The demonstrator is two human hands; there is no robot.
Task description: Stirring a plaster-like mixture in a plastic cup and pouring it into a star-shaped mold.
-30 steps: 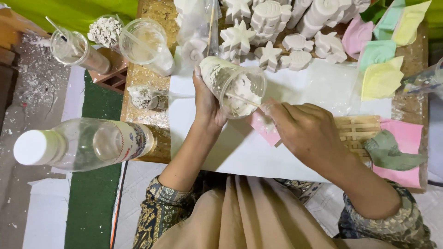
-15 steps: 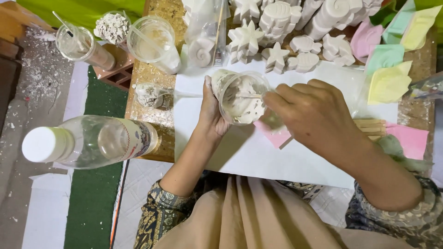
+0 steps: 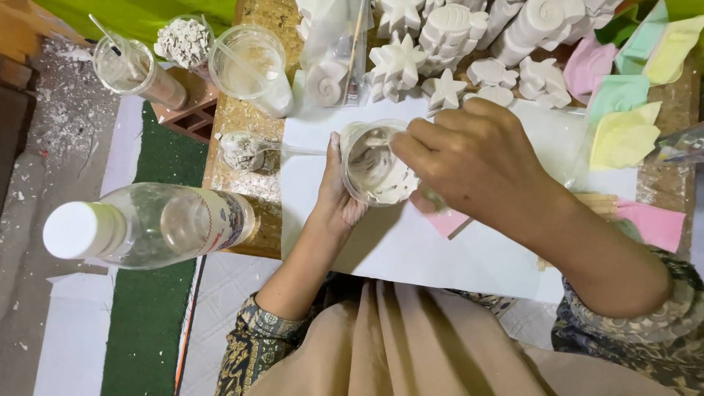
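My left hand grips a clear plastic cup holding thick white paste, tilted toward me above the white sheet. My right hand is over the cup's rim, closed on a thin stick that reaches into the paste. Most of the stick is hidden by my fingers.
White plaster stars and shells crowd the back of the wooden board. Coloured moulds lie at the right. A clear bottle with a white cap lies at the left. Plastic cups and a paste-covered spoon sit behind it.
My right hand has moved up and left over the cup, working the stick in the paste. The cup stays in my left hand, shifted slightly.
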